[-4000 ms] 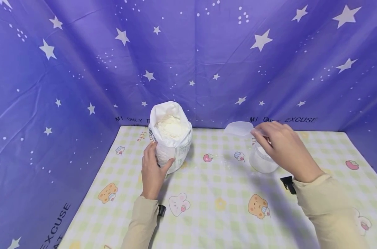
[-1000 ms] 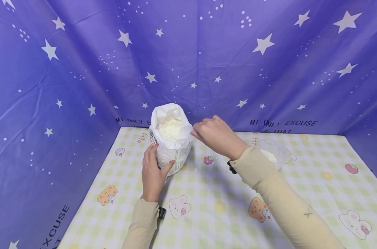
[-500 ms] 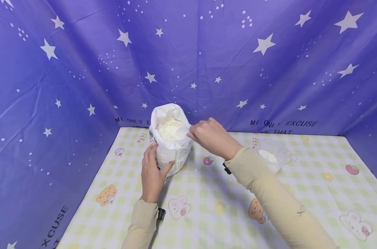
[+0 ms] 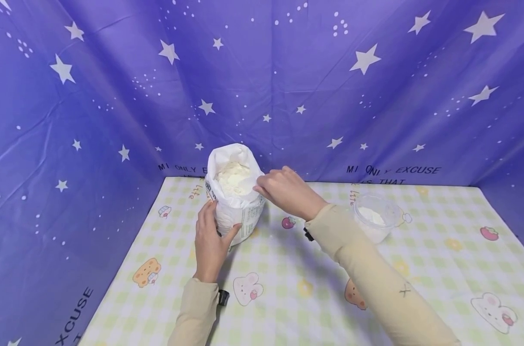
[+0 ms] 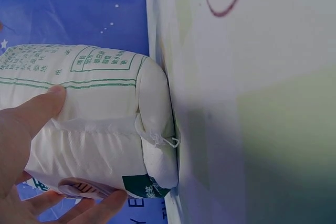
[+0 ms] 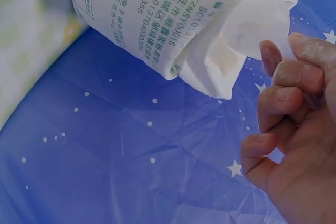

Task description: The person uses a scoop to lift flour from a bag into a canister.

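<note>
The white cloth bag with green print stands upright, its mouth wide and pale powder inside. Low on its near left side, my left hand grips it; the left wrist view shows thumb and fingers spread round the bag. At the right rim of the mouth is my right hand, pinching a thin translucent piece that reaches in over the powder. Curled fingers of that hand show in the right wrist view, powder on their tips.
A clear round tub with white powder in it stands right of the bag, beyond my right forearm. The checked tablecloth has printed cartoons. Purple star-patterned cloth rises behind the table and at both sides.
From over the tub, my right hand has come left to the bag's mouth with the translucent piece, then a little lower and further left. My left hand has kept its grip.
</note>
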`<state>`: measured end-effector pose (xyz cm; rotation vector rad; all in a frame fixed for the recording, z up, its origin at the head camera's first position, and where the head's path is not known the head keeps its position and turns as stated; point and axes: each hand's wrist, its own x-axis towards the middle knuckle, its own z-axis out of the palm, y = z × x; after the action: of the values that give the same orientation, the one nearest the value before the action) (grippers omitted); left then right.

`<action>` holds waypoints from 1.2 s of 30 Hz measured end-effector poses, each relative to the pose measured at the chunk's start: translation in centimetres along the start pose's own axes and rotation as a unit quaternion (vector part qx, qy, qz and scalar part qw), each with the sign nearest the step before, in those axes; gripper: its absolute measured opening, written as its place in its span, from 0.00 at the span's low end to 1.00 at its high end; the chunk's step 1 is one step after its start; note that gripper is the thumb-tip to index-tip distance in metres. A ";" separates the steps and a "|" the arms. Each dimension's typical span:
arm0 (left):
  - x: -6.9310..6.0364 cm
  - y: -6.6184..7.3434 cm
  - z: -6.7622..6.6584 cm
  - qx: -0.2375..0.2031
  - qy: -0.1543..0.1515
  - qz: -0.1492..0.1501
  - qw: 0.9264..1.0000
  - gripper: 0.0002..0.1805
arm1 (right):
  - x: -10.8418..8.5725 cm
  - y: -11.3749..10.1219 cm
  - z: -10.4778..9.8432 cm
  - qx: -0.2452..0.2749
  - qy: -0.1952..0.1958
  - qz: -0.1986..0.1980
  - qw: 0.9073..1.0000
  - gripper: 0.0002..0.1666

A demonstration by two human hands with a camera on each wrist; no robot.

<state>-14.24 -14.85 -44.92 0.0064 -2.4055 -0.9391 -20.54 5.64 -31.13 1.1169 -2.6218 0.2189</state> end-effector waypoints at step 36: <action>0.1 0.2 -0.2 0.008 -0.004 -0.010 1.000 0.47 | 2.5 -0.7 3.3 0.028 0.035 0.002 0.999 0.20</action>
<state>-14.22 -14.91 -44.61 0.0328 -2.4247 -0.9322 -22.37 2.67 -33.45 1.1023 -2.5708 0.3273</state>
